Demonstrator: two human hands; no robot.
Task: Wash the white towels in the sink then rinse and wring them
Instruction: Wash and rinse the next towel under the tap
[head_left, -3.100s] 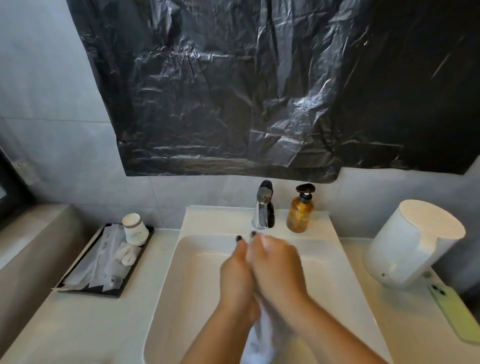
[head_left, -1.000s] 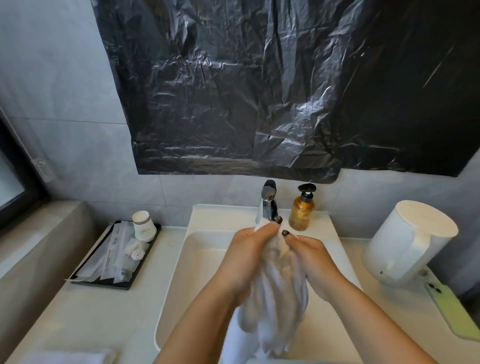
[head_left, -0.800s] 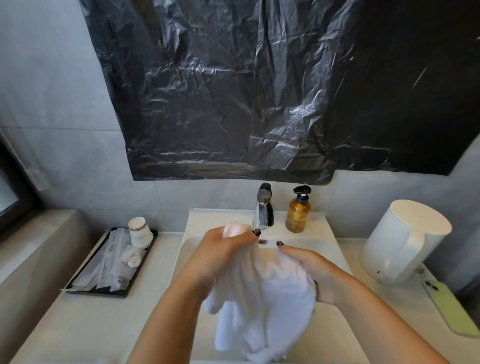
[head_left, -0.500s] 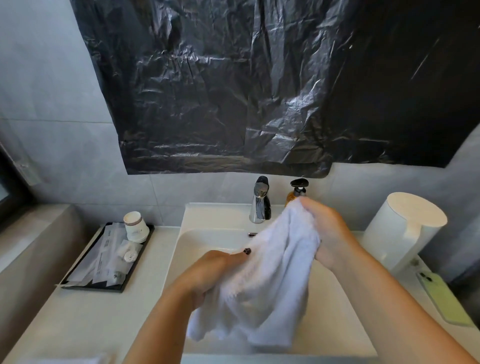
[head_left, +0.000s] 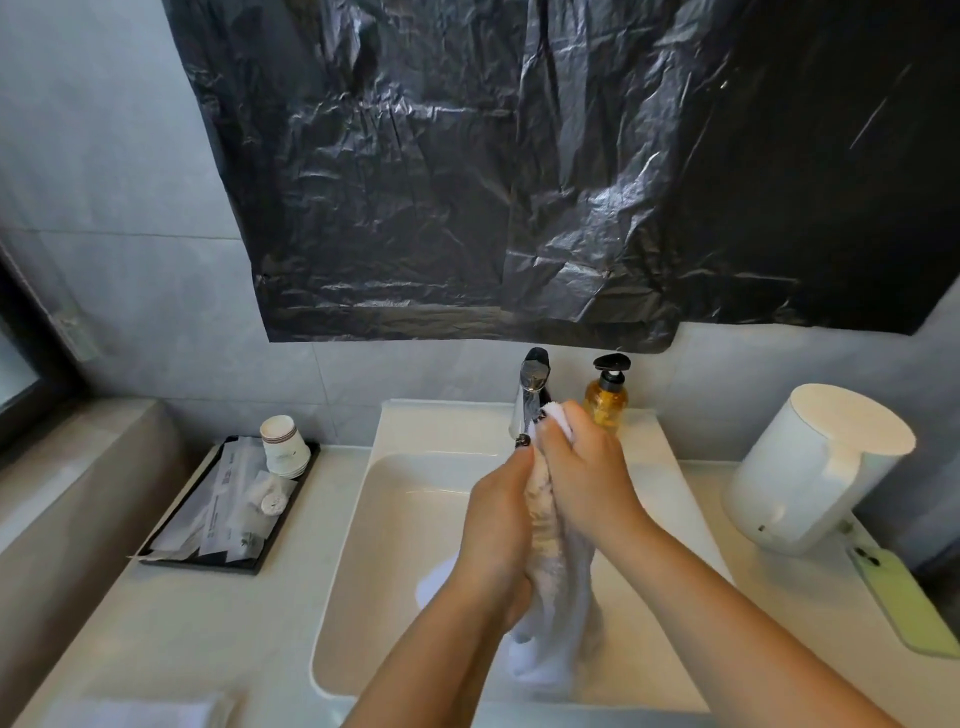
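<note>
Since half a second ago both hands came back together, towel (head_left: 556, 587) bunched into a vertical roll instead of spread wide. Left hand (head_left: 498, 525) and right hand (head_left: 587, 483) press against each other, fingers curled round the towel's upper part; its tail hangs down into the sink (head_left: 395, 519). Small white tip pokes out above the right hand, close by the tap (head_left: 531, 395). Another folded white cloth (head_left: 135, 712) lies on the tabletop (head_left: 208, 623), near left edge. Black tray (head_left: 228, 509) with packets and paper cups (head_left: 283, 447) further left. Phone (head_left: 904, 597) and white kettle (head_left: 815, 467) on the right. Soap bottle (head_left: 605, 400) beside the tap.
</note>
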